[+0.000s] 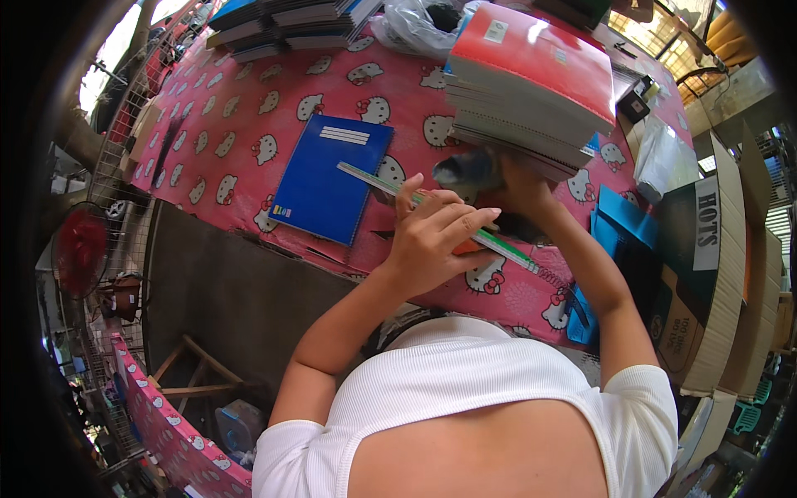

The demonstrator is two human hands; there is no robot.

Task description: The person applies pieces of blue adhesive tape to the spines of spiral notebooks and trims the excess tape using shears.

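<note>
My left hand (pixel 436 231) grips a thin notebook (pixel 506 249) stood on its long edge, its fingers bent over the upper edge. That edge shows white with green. A loose spiral wire coil (pixel 554 278) sticks out past the notebook's near right end. Behind the notebook, my right hand (pixel 519 184) is beside a blurred grey-blue thing (pixel 467 170), maybe cloth; its fingers are smeared and partly covered. To the left of my left hand, a blue notebook (pixel 334 178) lies flat on the table.
A tall stack of red-covered notebooks (pixel 531 91) stands just beyond my right hand. More stacked notebooks (pixel 290 29) and a clear plastic bag (pixel 415 29) sit at the back. Blue folders (pixel 618 220) and a cardboard box (pixel 726 274) are at the right. The pink patterned table (pixel 241 149) ends at the left.
</note>
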